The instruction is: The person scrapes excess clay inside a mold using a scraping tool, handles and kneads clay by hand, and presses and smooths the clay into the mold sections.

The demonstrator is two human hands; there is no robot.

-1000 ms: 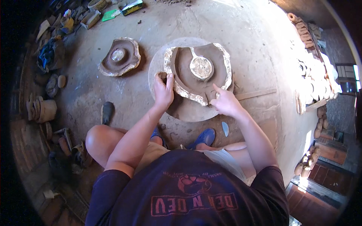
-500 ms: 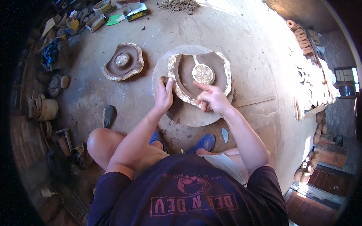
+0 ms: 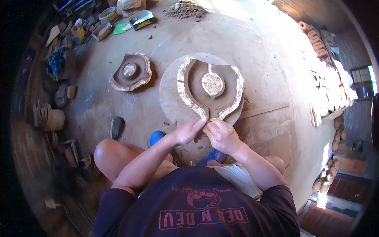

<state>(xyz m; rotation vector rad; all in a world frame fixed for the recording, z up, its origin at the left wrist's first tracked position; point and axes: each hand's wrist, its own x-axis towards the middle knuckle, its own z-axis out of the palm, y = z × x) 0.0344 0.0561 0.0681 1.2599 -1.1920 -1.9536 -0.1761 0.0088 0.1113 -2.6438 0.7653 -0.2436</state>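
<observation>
A large whitish mould (image 3: 184, 87) lined with brown clay (image 3: 192, 83) lies on a round grey board (image 3: 169, 93). A round pale centre piece (image 3: 213, 83) rises from the middle of the clay. My left hand (image 3: 191, 132) is at the mould's near end, its thumb on the rim and its fingers curled below the edge, partly hidden. Right beside it, my right hand (image 3: 223, 136) is closed in a pinch at the same near edge. Whatever sits between its fingers is covered by the hand.
A second, smaller clay-lined mould (image 3: 132, 71) lies on the floor to the left. A wooden strip (image 3: 264, 111) lies to the right of the board. Boxes (image 3: 141, 19) and a heap of brown lumps (image 3: 185, 11) are at the back. Pale pieces (image 3: 329, 94) stand along the right.
The large mould has turned on the board, and its narrow end now points toward me. Both hands have come down to that end; my right hand went from a pointing finger to a pinch.
</observation>
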